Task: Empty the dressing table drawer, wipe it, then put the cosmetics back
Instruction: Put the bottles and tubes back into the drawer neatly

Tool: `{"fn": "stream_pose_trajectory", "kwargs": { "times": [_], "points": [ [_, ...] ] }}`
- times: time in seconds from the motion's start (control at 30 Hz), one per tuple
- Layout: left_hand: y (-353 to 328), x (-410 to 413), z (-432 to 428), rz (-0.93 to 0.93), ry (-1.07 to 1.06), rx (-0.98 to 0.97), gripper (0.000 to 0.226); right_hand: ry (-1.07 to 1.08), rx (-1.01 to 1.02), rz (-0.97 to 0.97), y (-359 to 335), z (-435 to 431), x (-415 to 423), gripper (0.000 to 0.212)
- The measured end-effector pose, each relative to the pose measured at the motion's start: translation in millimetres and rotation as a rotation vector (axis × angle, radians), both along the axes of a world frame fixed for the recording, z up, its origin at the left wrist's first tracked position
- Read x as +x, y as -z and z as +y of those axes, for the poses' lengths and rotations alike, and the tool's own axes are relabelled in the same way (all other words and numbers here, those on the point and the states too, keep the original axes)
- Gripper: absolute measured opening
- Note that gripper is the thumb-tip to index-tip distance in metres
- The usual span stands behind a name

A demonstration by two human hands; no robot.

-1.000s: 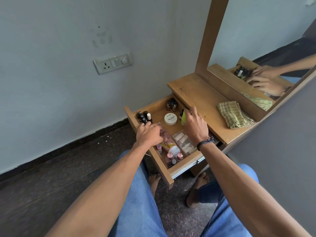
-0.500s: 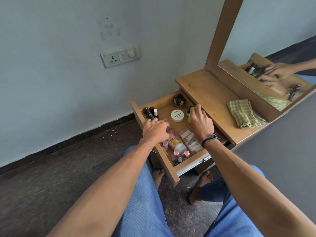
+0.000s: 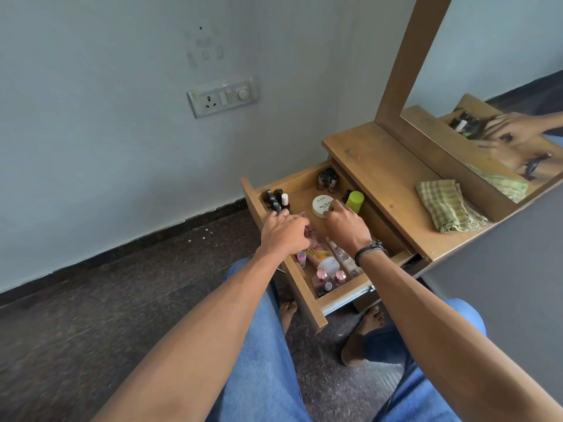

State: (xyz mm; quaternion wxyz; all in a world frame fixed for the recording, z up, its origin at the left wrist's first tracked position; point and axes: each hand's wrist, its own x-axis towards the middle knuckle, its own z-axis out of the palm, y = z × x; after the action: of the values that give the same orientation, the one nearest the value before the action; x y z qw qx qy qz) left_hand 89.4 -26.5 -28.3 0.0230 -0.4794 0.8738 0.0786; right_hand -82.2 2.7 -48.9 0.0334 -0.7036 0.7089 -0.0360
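Note:
The wooden drawer stands pulled out, with cosmetics inside. My left hand curls over its left side, fingers closed on a pink packet. The fingertips of my right hand touch the near edge of a white round jar; whether they grip it is unclear. A lime-green bottle stands free beside that hand. Dark nail polish bottles fill the far left corner and small brown bottles the back. Pink-capped bottles, a tube and a clear box lie at the front.
A green checked cloth lies folded on the dressing table top, below the mirror. A wall socket sits at the left. My knees in blue jeans and bare feet are under the drawer, on a dark floor.
My right hand has let go of the lime-green bottle and shifted left to the white jar. My left hand has stayed on the pink packet. The camera has tilted slightly.

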Motion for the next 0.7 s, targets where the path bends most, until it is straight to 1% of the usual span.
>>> {"fn": "stream_pose_trajectory", "kwargs": {
  "times": [0.13,0.37,0.53,0.6,0.7],
  "points": [
    [1.1,-0.6,-0.9,0.001,-0.002,0.011,0.044,0.0,0.065,-0.016,2.8,-6.4,3.4,0.028],
    [1.3,-0.8,-2.5,-0.011,0.002,-0.014,0.045,0.002,0.048,-0.084,5.8,-8.1,3.4,0.031],
    [1.0,-0.8,-2.3,-0.006,0.013,-0.024,0.048,0.004,0.067,-0.131,-0.1,-7.2,1.0,0.039],
    [0.2,-1.0,-1.4,0.003,0.008,-0.028,0.047,0.019,0.003,-0.179,-2.6,-3.9,1.2,0.037],
    [2.4,-0.9,-1.2,0.016,-0.024,-0.065,0.038,0.093,-0.196,-0.313,-2.2,12.6,-1.1,0.031]
  ]
}}
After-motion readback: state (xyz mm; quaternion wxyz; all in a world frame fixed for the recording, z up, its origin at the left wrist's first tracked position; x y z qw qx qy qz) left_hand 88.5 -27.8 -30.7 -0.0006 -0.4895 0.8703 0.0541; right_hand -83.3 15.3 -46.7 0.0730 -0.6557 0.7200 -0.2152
